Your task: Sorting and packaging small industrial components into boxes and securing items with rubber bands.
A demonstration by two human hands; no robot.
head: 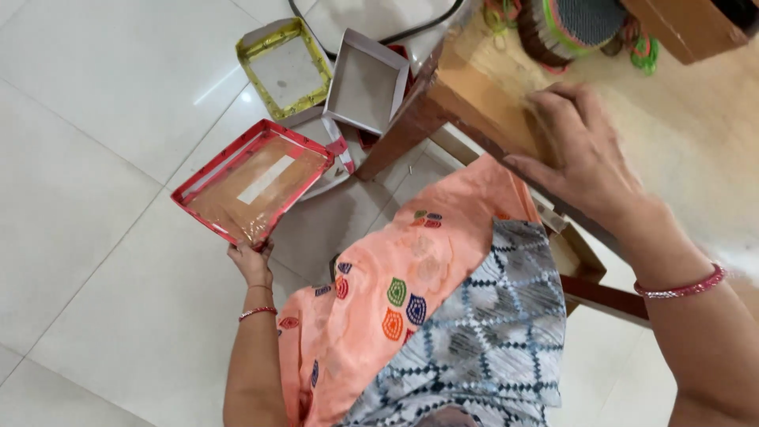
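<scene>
From the head view I see my left hand (251, 265) pinching the near corner of a red-rimmed, clear-windowed cardboard box lid (253, 182), held low over the white tiled floor (95, 158), its long axis running far-right. My right hand (581, 150) rests spread flat on the wooden counter (474, 87), well apart; a yellow-rimmed lid (285, 67) and open white box (366, 83) lie just beyond.

Red-rimmed lid with clear window (251, 183): 1
Yellow-rimmed box (285, 68): 1
White open box (366, 81): 1
Hands: 2, left (251, 262), right (583, 150)
Wrist bangles: 2, left (258, 312), right (681, 288)
</scene>
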